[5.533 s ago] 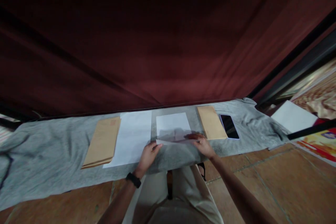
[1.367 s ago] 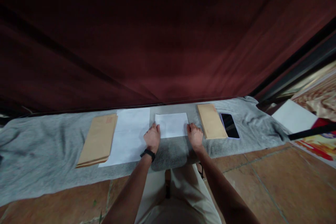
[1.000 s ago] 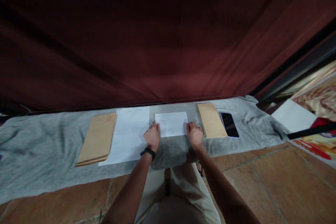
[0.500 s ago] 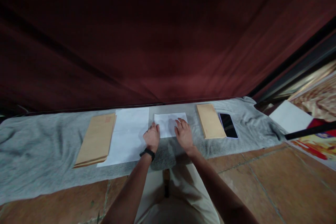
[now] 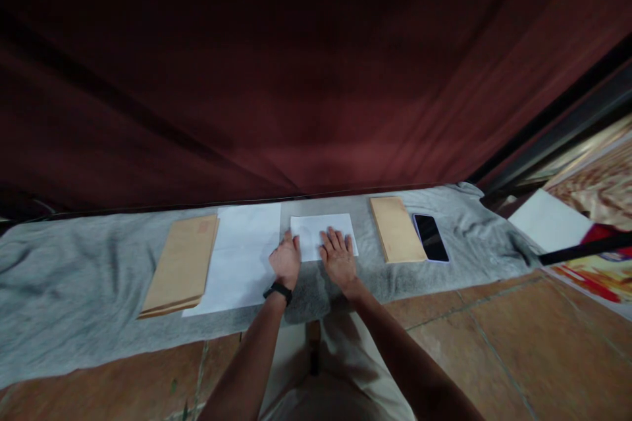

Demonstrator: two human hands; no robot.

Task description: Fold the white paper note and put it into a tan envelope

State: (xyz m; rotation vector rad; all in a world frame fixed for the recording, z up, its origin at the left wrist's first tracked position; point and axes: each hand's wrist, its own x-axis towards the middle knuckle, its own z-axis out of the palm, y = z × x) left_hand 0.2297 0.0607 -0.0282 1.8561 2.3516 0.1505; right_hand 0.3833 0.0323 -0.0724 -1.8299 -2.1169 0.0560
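The person's hands are apart: the left hand (image 5: 285,262) is curled with its thumb at the left edge of the white paper (image 5: 307,229), its grip on that edge too hidden to tell, while the right hand (image 5: 338,258) rests with fingers spread on the paper's near right part. The paper is plain, rectangular and flat, lying on the cloth-covered desk (image 5: 326,289) between its far and near edges. Toward the desk's left end lie a larger white sheet (image 5: 241,256) and, overlapping it, brown envelopes (image 5: 180,263); toward the right end, a second envelope stack (image 5: 397,230) and a phone (image 5: 431,238). Compared with one second earlier, the right hand has moved from the paper's right edge onto its surface; the left hand has kept its place.
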